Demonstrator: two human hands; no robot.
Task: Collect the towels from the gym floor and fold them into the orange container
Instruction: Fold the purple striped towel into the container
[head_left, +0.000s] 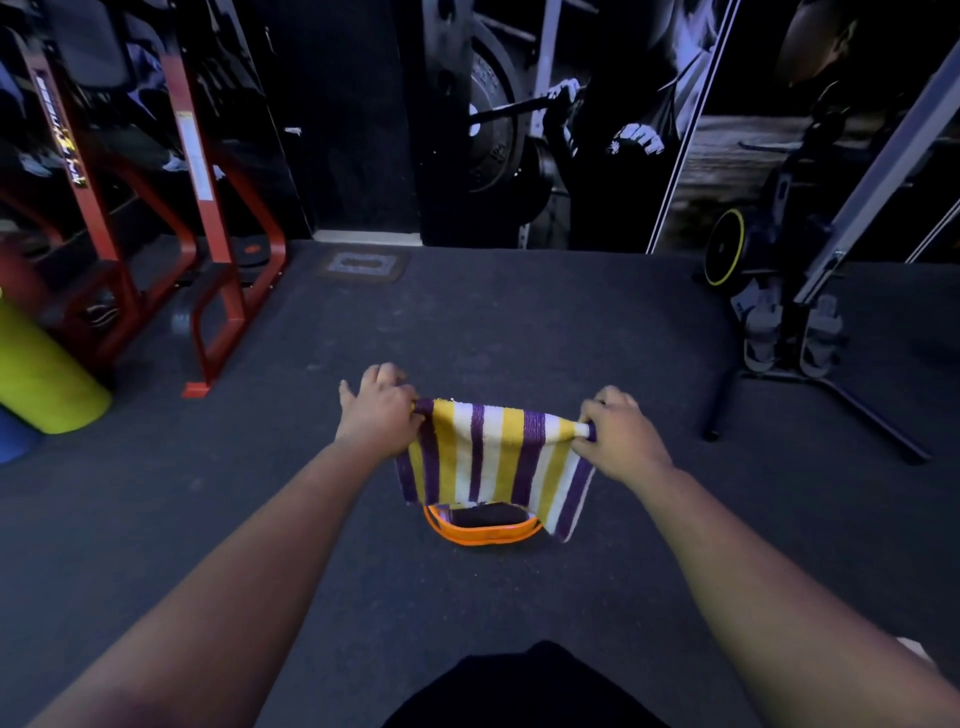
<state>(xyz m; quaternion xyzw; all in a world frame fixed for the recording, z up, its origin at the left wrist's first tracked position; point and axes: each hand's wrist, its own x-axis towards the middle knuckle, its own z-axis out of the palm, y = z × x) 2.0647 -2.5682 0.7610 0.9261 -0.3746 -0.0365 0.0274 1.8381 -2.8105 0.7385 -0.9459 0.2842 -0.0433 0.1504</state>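
A dark garment (524, 686) at the bottom edge lies nearest the camera, over the dark gym floor (156, 519). A red machine frame (213, 291) stands at the far left beside a lime-green roll (47, 379); a rowing machine (789, 312) sits at the right. Both arms reach forward, stretching a purple, yellow and white striped towel (493, 457) above the orange container (483, 532), hiding its far rim. The left hand (376, 413) pinches one top corner, the right hand (621, 441) the other.

Pinching a striped towel (496, 457) taut by its top corners, left hand (379, 410) and right hand (621, 441), above an orange container (483, 532) at 6 o'clock on the floor (519, 322).
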